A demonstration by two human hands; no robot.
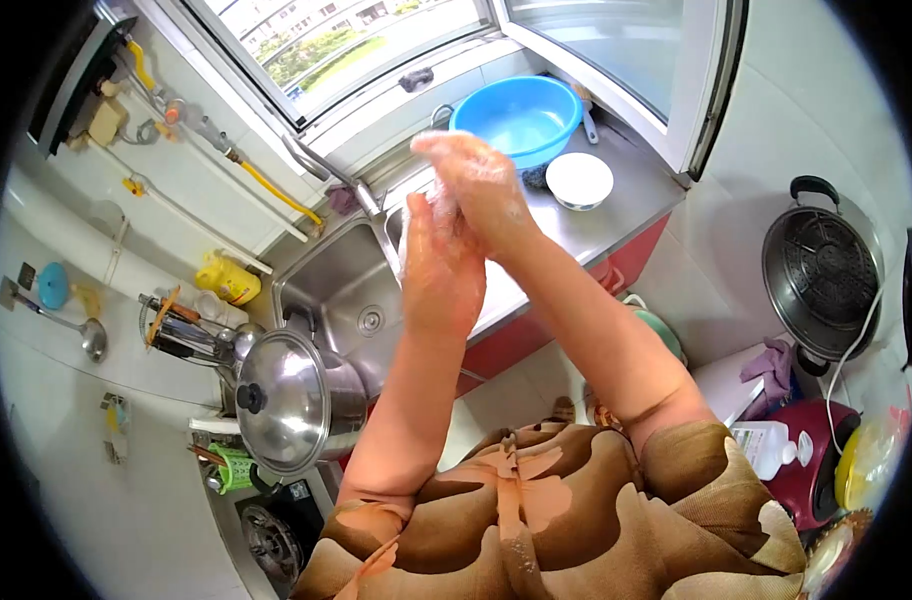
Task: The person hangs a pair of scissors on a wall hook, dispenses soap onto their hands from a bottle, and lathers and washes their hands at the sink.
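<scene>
My left hand and my right hand are pressed against each other above the front edge of the sink. White suds cover parts of both, mostly on the fingers of my right hand. The right hand lies over the left one, its fingers stretched out toward the upper left. The left thumb points up, while the other left fingers are partly hidden behind the right hand. No object shows between the palms. The faucet is just left of my hands.
Behind my hands, a blue basin and a white bowl stand on the steel counter. A large lidded pot is at left, near a yellow bottle. An open window juts in above.
</scene>
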